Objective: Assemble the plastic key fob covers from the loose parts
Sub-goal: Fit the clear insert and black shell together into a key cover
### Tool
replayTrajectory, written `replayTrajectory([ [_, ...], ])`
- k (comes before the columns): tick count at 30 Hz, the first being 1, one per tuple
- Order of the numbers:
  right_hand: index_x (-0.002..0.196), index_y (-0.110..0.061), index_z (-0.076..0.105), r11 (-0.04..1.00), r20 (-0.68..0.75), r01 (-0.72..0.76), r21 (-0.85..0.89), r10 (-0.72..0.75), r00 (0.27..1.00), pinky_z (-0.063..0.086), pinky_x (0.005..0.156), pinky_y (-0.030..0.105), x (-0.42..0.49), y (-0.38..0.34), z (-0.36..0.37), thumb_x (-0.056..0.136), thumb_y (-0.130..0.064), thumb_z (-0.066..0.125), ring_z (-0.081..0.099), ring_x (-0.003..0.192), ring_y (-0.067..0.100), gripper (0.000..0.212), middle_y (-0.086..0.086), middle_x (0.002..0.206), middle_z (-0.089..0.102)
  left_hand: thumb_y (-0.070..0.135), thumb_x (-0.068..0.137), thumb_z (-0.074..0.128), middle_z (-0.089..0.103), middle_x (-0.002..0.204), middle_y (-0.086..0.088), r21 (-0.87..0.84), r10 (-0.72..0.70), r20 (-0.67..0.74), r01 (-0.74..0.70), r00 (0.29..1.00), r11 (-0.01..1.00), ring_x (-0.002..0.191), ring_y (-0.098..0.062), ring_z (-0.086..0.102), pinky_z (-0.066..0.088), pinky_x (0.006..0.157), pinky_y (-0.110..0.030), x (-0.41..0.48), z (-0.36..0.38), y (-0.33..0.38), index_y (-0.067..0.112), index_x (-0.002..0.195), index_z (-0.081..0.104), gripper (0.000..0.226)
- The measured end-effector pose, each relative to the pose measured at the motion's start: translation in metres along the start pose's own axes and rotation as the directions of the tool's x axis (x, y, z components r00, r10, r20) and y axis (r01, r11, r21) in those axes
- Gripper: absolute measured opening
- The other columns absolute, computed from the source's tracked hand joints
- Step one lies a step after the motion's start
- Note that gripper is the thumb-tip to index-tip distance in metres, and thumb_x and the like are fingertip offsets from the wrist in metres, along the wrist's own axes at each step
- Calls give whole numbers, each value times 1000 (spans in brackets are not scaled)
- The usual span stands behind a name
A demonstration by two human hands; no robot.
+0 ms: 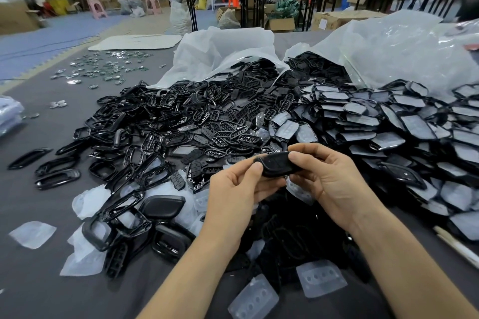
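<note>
Cover (277,163): black, rounded, matte, faint button marks; held between both hands.
Left hand (233,190): thumb and fingers pinch its left end.
Right hand (330,176): fingers curl round its other end.

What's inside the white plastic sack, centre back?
Black plastic button frames and shells spill from the open mouth of the white plastic sack. Whatever lies deeper is covered by its cloudy film.

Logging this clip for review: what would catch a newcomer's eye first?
The left hand and right hand pinch one black key fob cover at centre. Behind them, a heap of black frames spills from a white bag, with stacked film-covered shells on the right.
</note>
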State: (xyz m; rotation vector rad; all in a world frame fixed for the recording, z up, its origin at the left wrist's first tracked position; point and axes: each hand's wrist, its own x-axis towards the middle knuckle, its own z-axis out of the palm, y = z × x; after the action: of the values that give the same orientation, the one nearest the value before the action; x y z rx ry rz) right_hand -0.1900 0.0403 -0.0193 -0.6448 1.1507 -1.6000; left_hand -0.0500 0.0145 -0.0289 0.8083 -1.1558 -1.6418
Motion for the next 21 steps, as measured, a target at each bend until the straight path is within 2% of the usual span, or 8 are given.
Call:
replayTrajectory([
  [2,85,-6,66,999,-12,-20,24,21,1000,53,51,18,0,-1,0,70,-10,67,63,55,10,15,5,71,70,2,98,44,75,88,-14,0,5,-1,-5,1000,1000,74,-23,73,58,69,-24,1,-1,0,4,101,68,24],
  [4,87,-5,65,999,-16,-34,30,34,999,54,52,19,1,-1,-1,79,-5,64,64,55,10,8,6,72,70,3,99,44,75,88,-14,-5,4,3,-4,1000,1000,75,-23,73,58,70,-25,1,-2,0,5,100,69,25],
  [7,87,-4,65,999,-29,-27,31,28,999,54,52,19,1,0,-2,83,2,61,63,54,10,8,8,76,67,5,100,43,75,89,-14,-6,5,8,-5,1000,1000,78,-24,73,58,72,-26,2,-3,-1,6,97,70,28],
  [11,87,-6,66,1000,-26,-1,7,2,1000,54,54,19,-1,-2,-1,73,-2,66,64,56,11,15,6,73,70,4,100,41,75,88,-14,-14,5,20,-5,1000,1000,79,-24,73,58,72,-26,1,-4,-1,8,96,71,30],
  [14,91,-6,67,999,-2,39,17,-39,999,54,57,19,-3,-6,-2,61,-6,69,64,60,14,30,9,75,70,0,98,45,75,90,-14,-19,0,44,1,999,1000,78,-23,73,58,70,-25,1,-4,-1,9,107,67,26],
  [21,104,-5,66,991,78,41,126,-51,996,54,64,16,-4,-11,-2,64,0,65,63,64,12,41,11,80,70,-3,94,51,75,91,-13,2,26,117,-27,993,1000,74,-22,73,59,67,-29,-3,-1,1,21,120,57,36],
])
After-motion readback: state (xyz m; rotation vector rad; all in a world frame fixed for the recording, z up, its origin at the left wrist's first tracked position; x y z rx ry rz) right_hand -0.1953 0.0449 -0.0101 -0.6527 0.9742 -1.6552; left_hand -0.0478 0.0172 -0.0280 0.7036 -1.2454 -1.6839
